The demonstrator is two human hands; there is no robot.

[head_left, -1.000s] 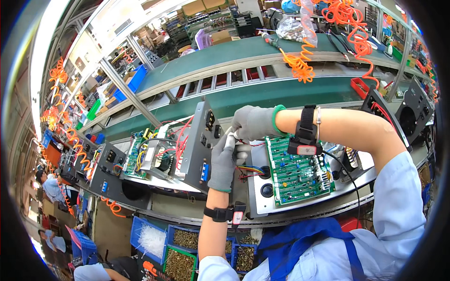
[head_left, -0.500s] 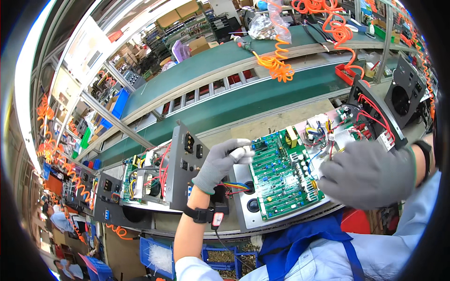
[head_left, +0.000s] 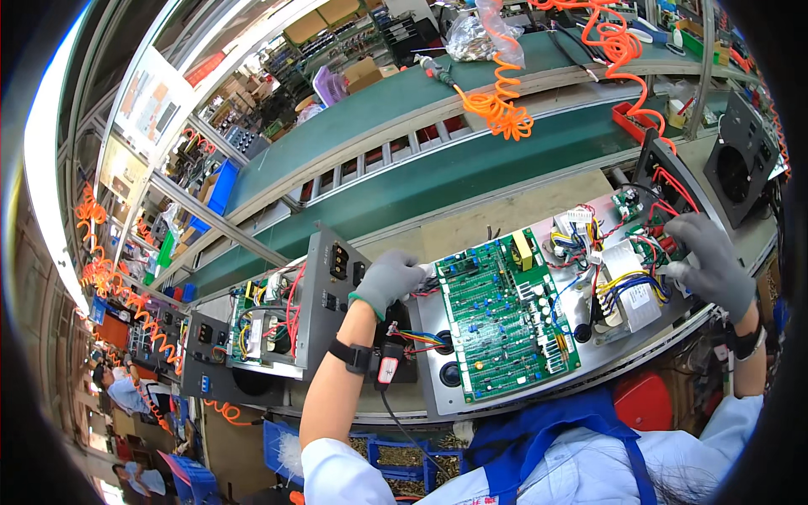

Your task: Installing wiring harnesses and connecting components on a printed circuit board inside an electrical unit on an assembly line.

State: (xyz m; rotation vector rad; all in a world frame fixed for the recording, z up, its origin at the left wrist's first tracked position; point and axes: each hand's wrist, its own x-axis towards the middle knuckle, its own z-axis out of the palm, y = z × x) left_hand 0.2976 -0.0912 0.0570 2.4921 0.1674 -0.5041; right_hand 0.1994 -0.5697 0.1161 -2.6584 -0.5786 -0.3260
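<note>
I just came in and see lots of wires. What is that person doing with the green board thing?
A person in grey gloves is working on an open metal chassis with a green circuit board lying in it. The left hand rests at the board's left edge, by the upright dark panel. The right hand reaches among the red and blue wires at the right end. Neither hand holds a tool.

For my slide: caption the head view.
Gloved left hand and right hand work either side of a green circuit board.
</note>
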